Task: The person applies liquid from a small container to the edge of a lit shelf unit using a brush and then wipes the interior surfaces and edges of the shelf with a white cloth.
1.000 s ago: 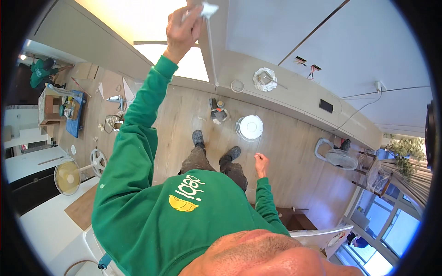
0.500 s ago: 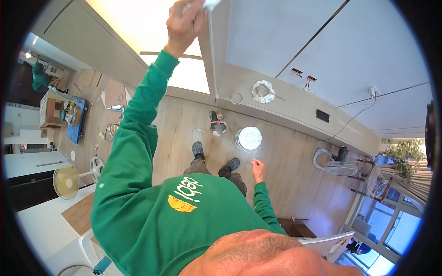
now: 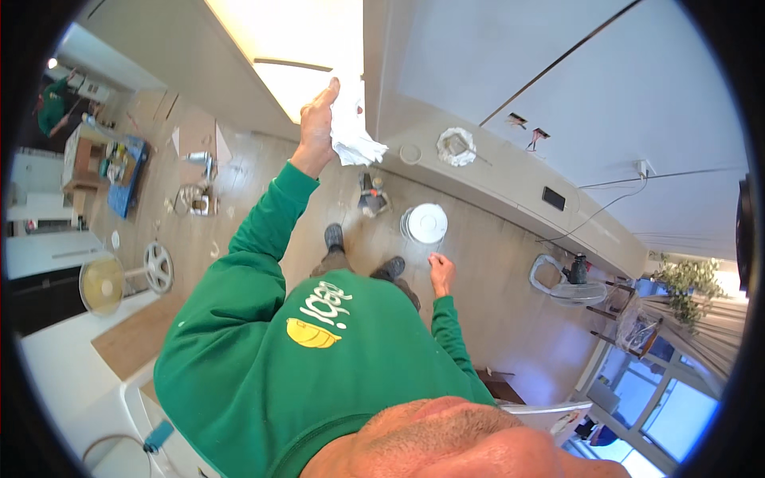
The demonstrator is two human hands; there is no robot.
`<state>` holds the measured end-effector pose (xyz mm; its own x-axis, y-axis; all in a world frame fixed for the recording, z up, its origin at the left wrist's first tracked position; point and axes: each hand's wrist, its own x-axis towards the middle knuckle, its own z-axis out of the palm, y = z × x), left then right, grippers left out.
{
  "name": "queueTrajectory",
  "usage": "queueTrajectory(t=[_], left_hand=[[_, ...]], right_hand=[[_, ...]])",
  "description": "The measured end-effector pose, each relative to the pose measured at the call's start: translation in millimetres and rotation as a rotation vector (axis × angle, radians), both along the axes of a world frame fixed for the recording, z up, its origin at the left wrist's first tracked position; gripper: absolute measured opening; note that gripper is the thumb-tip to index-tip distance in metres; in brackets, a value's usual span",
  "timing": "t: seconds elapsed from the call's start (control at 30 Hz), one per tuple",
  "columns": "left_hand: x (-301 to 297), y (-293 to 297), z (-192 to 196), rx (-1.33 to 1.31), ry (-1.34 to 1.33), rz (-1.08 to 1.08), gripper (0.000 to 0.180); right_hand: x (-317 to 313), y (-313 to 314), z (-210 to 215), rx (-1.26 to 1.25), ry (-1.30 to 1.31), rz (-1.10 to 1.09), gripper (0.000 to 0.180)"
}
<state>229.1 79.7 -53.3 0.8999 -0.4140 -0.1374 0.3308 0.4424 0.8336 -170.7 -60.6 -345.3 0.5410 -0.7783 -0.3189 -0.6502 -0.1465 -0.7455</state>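
Observation:
My raised left hand [image 3: 315,131] grips a crumpled white cloth or paper wipe [image 3: 351,137] beside the brightly lit opening [image 3: 291,32] in the cabinet wall. The wipe hangs from the fingers, close to the opening's edge panel [image 3: 382,48]. Low at my right side, my right hand [image 3: 441,275] has its fingers curled together. Whether something small is between them cannot be made out. Nearest to that hand on the floor is a white lidded bucket [image 3: 429,223].
A ledge [image 3: 510,187] along the wall carries a ring [image 3: 409,154], a plastic-wrapped container [image 3: 457,147] and a black rectangle [image 3: 554,198]. Tools [image 3: 371,197] lie near my feet. A fan [image 3: 102,284] stands left; another person [image 3: 52,107] is far left.
My left hand has come down and slightly right with the wipe, which now shows more fully. My view has shifted a little. The right hand remains low at my side, its fingers still curled.

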Motion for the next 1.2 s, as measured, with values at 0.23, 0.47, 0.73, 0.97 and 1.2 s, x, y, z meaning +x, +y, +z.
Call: queueTrajectory(t=[0.23,0.47,0.73,0.97,1.2], left_hand=[[-155.6,42.3,156.0,-0.06,-0.365,-0.298,0.035],[-168.8,30.6,-5.3,0.346,0.142,-0.379,0.037],[-121.1,51.9,-136.1,0.221,0.441,-0.461,0.039],[-84.4,107.5,-227.7,0.419,0.764,-0.578,0.046],[-4.1,172.6,-361.5,0.872,0.081,-0.623,0.021]], right_hand=[[36.3,8.2,52.2,0.163,-0.133,0.153,0.028],[99.3,37.3,183.5,1.234,-0.798,0.065,0.057],[142.9,80.7,132.9,0.957,-0.653,-0.195,0.036],[191.9,193.5,39.9,0.922,-0.479,-0.346,0.047],[250.1,267.3,-24.7,0.386,-0.16,0.079,0.044]])
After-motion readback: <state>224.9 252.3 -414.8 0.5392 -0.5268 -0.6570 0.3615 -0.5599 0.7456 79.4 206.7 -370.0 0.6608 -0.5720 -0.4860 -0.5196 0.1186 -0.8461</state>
